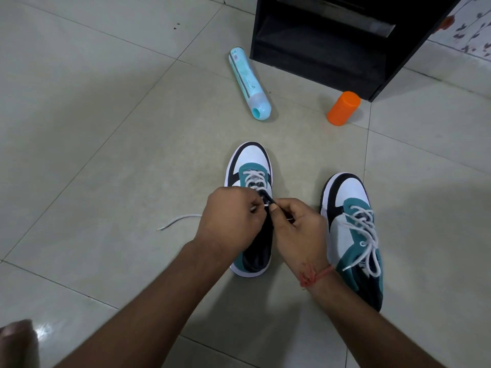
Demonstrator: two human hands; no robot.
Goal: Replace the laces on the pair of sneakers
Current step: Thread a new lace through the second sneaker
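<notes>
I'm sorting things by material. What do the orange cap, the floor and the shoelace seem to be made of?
Orange cap: likely plastic, a smooth, even-coloured moulded cylinder with a dull sheen.
Floor: probably glazed ceramic tile; grout lines and glossy reflections show.
Shoelace: looks like woven white fabric, matte and limp, with a stiffer tip.

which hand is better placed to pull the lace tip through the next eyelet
Probably the left hand: it pinches the white lace tip over the sneaker. The right hand pinches the shoe's dark edge, steadying it.
</notes>
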